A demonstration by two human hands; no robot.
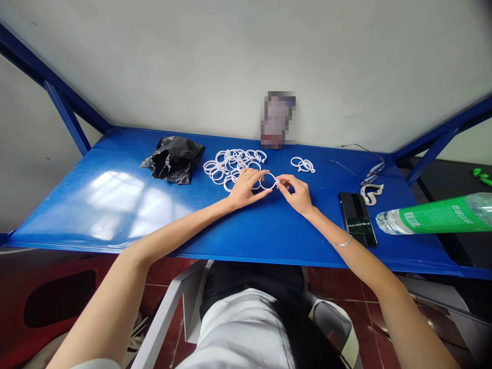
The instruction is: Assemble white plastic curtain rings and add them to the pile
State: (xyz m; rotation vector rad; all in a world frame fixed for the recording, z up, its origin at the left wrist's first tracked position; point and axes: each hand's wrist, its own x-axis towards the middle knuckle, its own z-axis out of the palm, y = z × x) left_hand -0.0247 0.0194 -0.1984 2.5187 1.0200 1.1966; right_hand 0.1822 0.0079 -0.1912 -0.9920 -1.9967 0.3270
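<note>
1. A crumpled black plastic bag (180, 154) lies at left on the blue table (238, 236).
2. A heap of white rings (230, 163) lies right of it, just beside your left hand (246, 188).
3. Your left hand grips one plain white ring (268, 189) between thumb and finger.
4. Your right hand (295, 193) pinches that ring's right edge.
5. Three-odd separate rings (306, 166) lie beyond your right hand.
6. Smartphone (356, 218), eyeglasses (375, 170) and green-labelled bottle (442, 214) occupy your right.

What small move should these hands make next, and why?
Perhaps a gentle press by the right hand on the small tab of the white ring: it pinches that edge, while the left hand holds the ring opposite. Whether the tab is secure is too small to tell.
</note>
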